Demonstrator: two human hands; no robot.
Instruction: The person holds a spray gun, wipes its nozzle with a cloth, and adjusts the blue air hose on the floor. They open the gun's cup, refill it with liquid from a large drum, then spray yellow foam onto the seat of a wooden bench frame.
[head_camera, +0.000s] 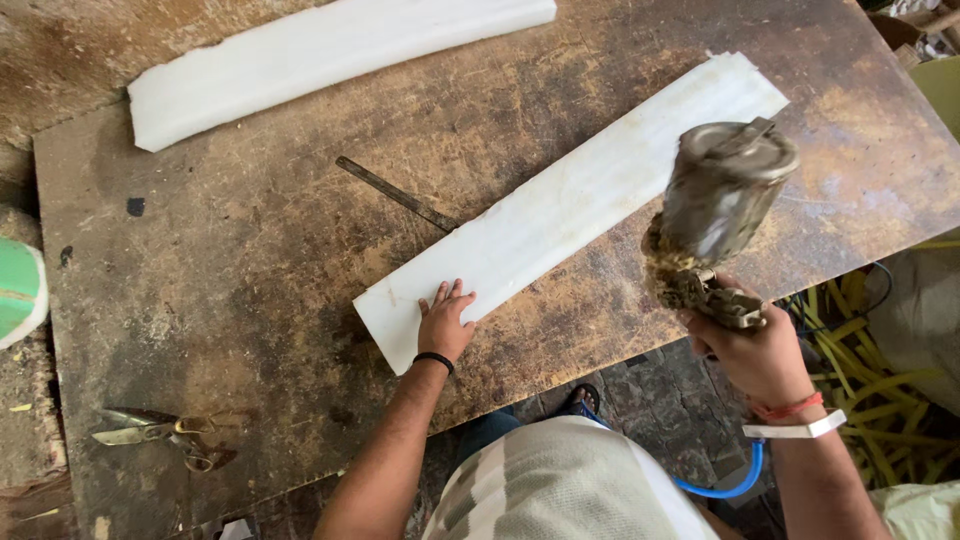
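The right hand is wrapped tight around the handle of a spray gun, fingers closed on the grip; the gun's metal cup rises above the fist, dull grey and dented, with its lower body crusted in tan residue. A blue hose curves away below that wrist. Ahead and to the left of the grip lies a long white foam strip, flat on the worn wooden table, its surface smooth and pale, its far end faintly ridged. The left hand rests palm-down on the strip's near end, fingers spread, holding nothing. Beyond the strip lies a thin dark metal blade, and farther still a second white foam strip. Well left of both hands lie metal shears.
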